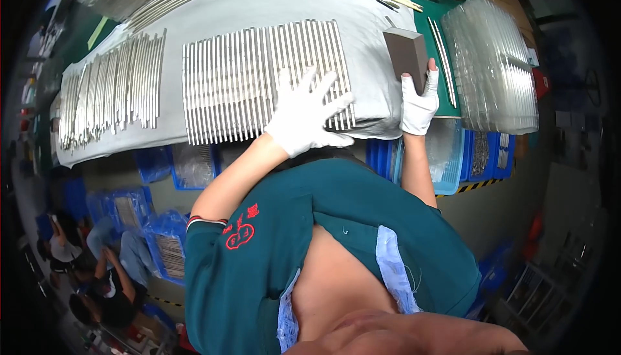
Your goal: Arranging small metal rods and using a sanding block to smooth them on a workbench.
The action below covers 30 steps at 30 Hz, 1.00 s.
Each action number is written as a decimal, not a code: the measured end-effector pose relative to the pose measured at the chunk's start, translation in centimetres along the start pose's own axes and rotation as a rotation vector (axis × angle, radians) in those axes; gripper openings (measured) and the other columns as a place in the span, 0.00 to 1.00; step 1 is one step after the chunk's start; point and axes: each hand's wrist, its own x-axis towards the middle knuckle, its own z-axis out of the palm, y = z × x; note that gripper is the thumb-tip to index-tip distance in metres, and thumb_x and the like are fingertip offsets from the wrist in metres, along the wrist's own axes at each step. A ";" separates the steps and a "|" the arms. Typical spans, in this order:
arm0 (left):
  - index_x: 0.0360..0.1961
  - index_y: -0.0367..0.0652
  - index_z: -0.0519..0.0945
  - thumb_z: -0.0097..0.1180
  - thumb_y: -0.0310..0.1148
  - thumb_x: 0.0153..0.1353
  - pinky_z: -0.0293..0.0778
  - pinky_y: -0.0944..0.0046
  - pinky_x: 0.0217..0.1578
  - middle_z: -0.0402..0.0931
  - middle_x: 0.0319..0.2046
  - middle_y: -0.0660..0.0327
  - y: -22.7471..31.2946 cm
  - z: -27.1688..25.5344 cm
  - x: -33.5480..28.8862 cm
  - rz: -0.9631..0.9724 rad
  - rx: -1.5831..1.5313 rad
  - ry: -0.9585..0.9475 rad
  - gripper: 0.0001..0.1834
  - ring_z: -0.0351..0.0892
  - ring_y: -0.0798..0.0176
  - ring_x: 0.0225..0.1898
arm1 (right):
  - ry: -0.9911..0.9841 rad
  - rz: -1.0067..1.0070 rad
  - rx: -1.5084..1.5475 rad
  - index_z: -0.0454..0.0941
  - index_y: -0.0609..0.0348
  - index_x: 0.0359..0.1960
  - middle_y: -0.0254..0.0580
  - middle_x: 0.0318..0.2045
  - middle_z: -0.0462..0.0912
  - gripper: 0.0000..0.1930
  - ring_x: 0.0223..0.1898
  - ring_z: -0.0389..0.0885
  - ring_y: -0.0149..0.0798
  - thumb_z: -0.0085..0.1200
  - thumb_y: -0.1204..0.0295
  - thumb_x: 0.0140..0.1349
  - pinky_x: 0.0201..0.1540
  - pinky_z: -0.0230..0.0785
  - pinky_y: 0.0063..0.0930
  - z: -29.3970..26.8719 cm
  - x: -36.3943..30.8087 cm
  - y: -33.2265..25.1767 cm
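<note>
My left hand, in a white glove with the fingertips bare, lies with its fingers spread over the right part of a row of thin silvery metal rods. The rods lie side by side on a white cloth. Over the cloth's right edge, my right hand, gloved the same way, grips the near end of a dark brown rectangular block with a paler grey end face. Its thumb and fingers press on opposite sides of the block.
A second, uneven group of rods lies to the left. Clear plastic trays are stacked at the right, beside two loose rods on a green mat. Blue bins stand below the table edge. Other people sit at the lower left.
</note>
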 end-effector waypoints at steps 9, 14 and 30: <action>0.63 0.50 0.67 0.47 0.69 0.51 0.49 0.36 0.61 0.61 0.61 0.42 0.3 0.0 1.1 0.203 -0.244 0.175 0.45 0.59 0.36 0.61 | -0.052 0.050 -0.002 0.66 0.50 0.63 0.58 0.50 0.78 0.34 0.42 0.82 0.51 0.64 0.72 0.53 0.45 0.73 0.35 0.1 -0.1 0.1; 0.62 0.52 0.69 0.48 0.68 0.51 0.47 0.37 0.61 0.63 0.60 0.45 -4.8 -3.1 -3.3 -0.295 0.113 0.137 0.43 0.60 0.39 0.61 | -0.052 0.084 0.041 0.65 0.50 0.64 0.57 0.44 0.81 0.33 0.41 0.82 0.48 0.62 0.74 0.55 0.47 0.71 0.33 -0.1 0.0 -0.5; 0.63 0.54 0.66 0.45 0.66 0.56 0.44 0.36 0.63 0.59 0.63 0.43 -3.9 0.1 -1.8 -0.303 -0.053 0.130 0.40 0.55 0.37 0.64 | -0.108 0.175 0.045 0.63 0.45 0.66 0.47 0.52 0.77 0.32 0.48 0.76 0.35 0.60 0.72 0.59 0.53 0.67 0.27 -0.3 0.0 -0.5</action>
